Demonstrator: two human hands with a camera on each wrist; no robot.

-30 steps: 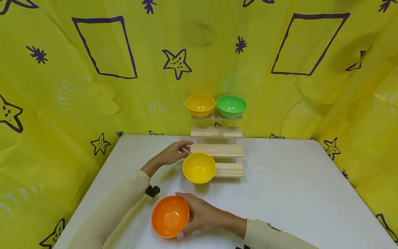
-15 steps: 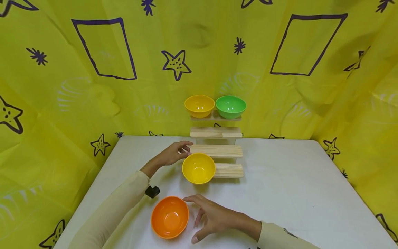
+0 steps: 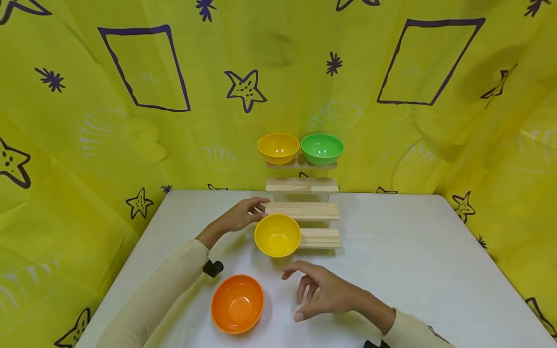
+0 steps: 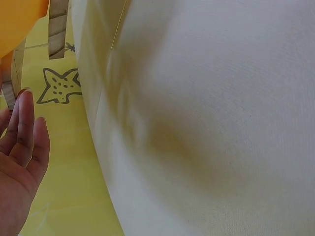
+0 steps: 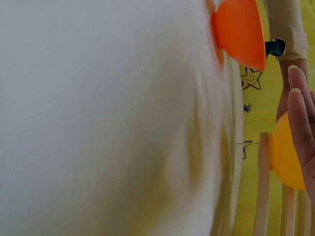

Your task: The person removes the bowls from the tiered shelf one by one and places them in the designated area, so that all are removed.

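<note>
My left hand [image 3: 241,214] is at the left end of a stepped wooden rack [image 3: 303,210], thumb and index finger on either side of one plank's end. The thumb tip is right by the rim of a yellow bowl [image 3: 277,236], which stands on the lowest step. In the left wrist view, the left hand's fingers [image 4: 25,125] reach up to the wood beneath the bowl. An orange bowl [image 3: 237,304] sits on the table in front. To its right my right hand [image 3: 328,290] is in the air, fingers loosely bent and holding nothing.
On the rack's top step stand a yellow-orange bowl [image 3: 278,148] and a green bowl [image 3: 322,149] side by side. The table has a white cover [image 3: 391,251]. A yellow patterned curtain [image 3: 287,87] surrounds it at the back and sides.
My right hand has let go of the orange bowl and moved away to the right. The orange bowl stays in place on the table, and my left hand has not visibly moved.
</note>
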